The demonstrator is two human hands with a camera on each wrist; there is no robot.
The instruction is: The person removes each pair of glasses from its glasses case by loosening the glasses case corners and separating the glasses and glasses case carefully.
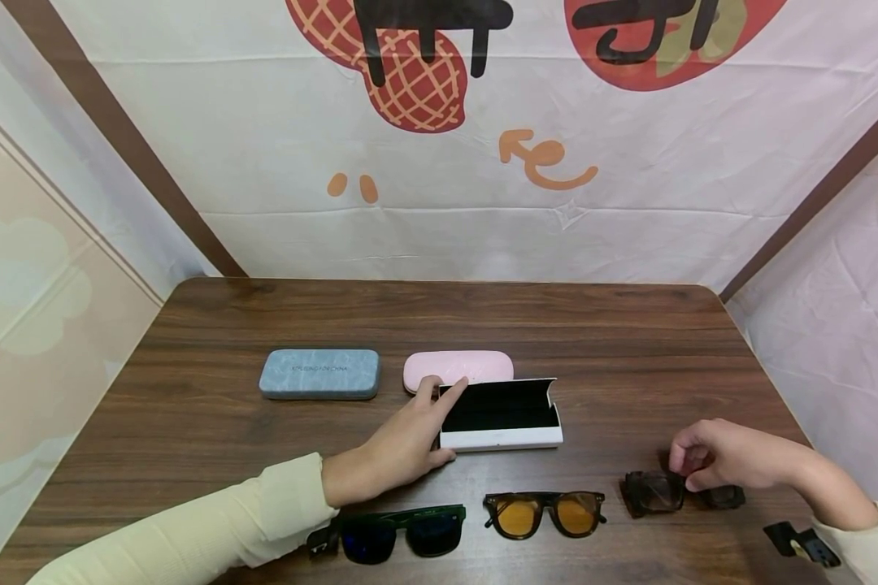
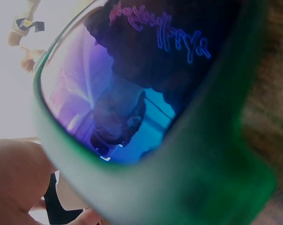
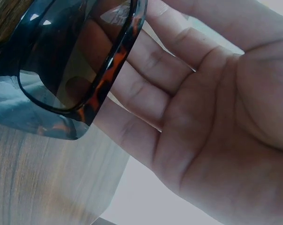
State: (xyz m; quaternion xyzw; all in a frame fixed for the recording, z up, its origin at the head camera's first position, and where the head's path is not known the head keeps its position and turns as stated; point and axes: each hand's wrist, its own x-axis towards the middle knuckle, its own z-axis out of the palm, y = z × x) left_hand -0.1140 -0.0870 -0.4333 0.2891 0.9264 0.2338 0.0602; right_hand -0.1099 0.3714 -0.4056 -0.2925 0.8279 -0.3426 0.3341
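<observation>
My left hand (image 1: 402,443) grips the left end of an open white glasses case (image 1: 501,439) with a black lining, thumb at its front corner and fingers at the lid. In the head view, my right hand (image 1: 739,455) pinches dark sunglasses (image 1: 660,492) near the bridge, at the table's right. Their tortoiseshell frame (image 3: 101,91) shows close up in the right wrist view, in front of the fingers. Green-framed sunglasses (image 1: 402,532) lie below my left forearm, and their mirrored lens (image 2: 118,93) fills much of the left wrist view. Amber-lensed glasses (image 1: 545,514) lie between the two hands.
A pink case (image 1: 459,367) sits closed just behind the white one. To its left is a closed blue case (image 1: 319,374). All of this is on a brown wooden table (image 1: 615,333). A printed white cloth (image 1: 278,146) hangs behind the table.
</observation>
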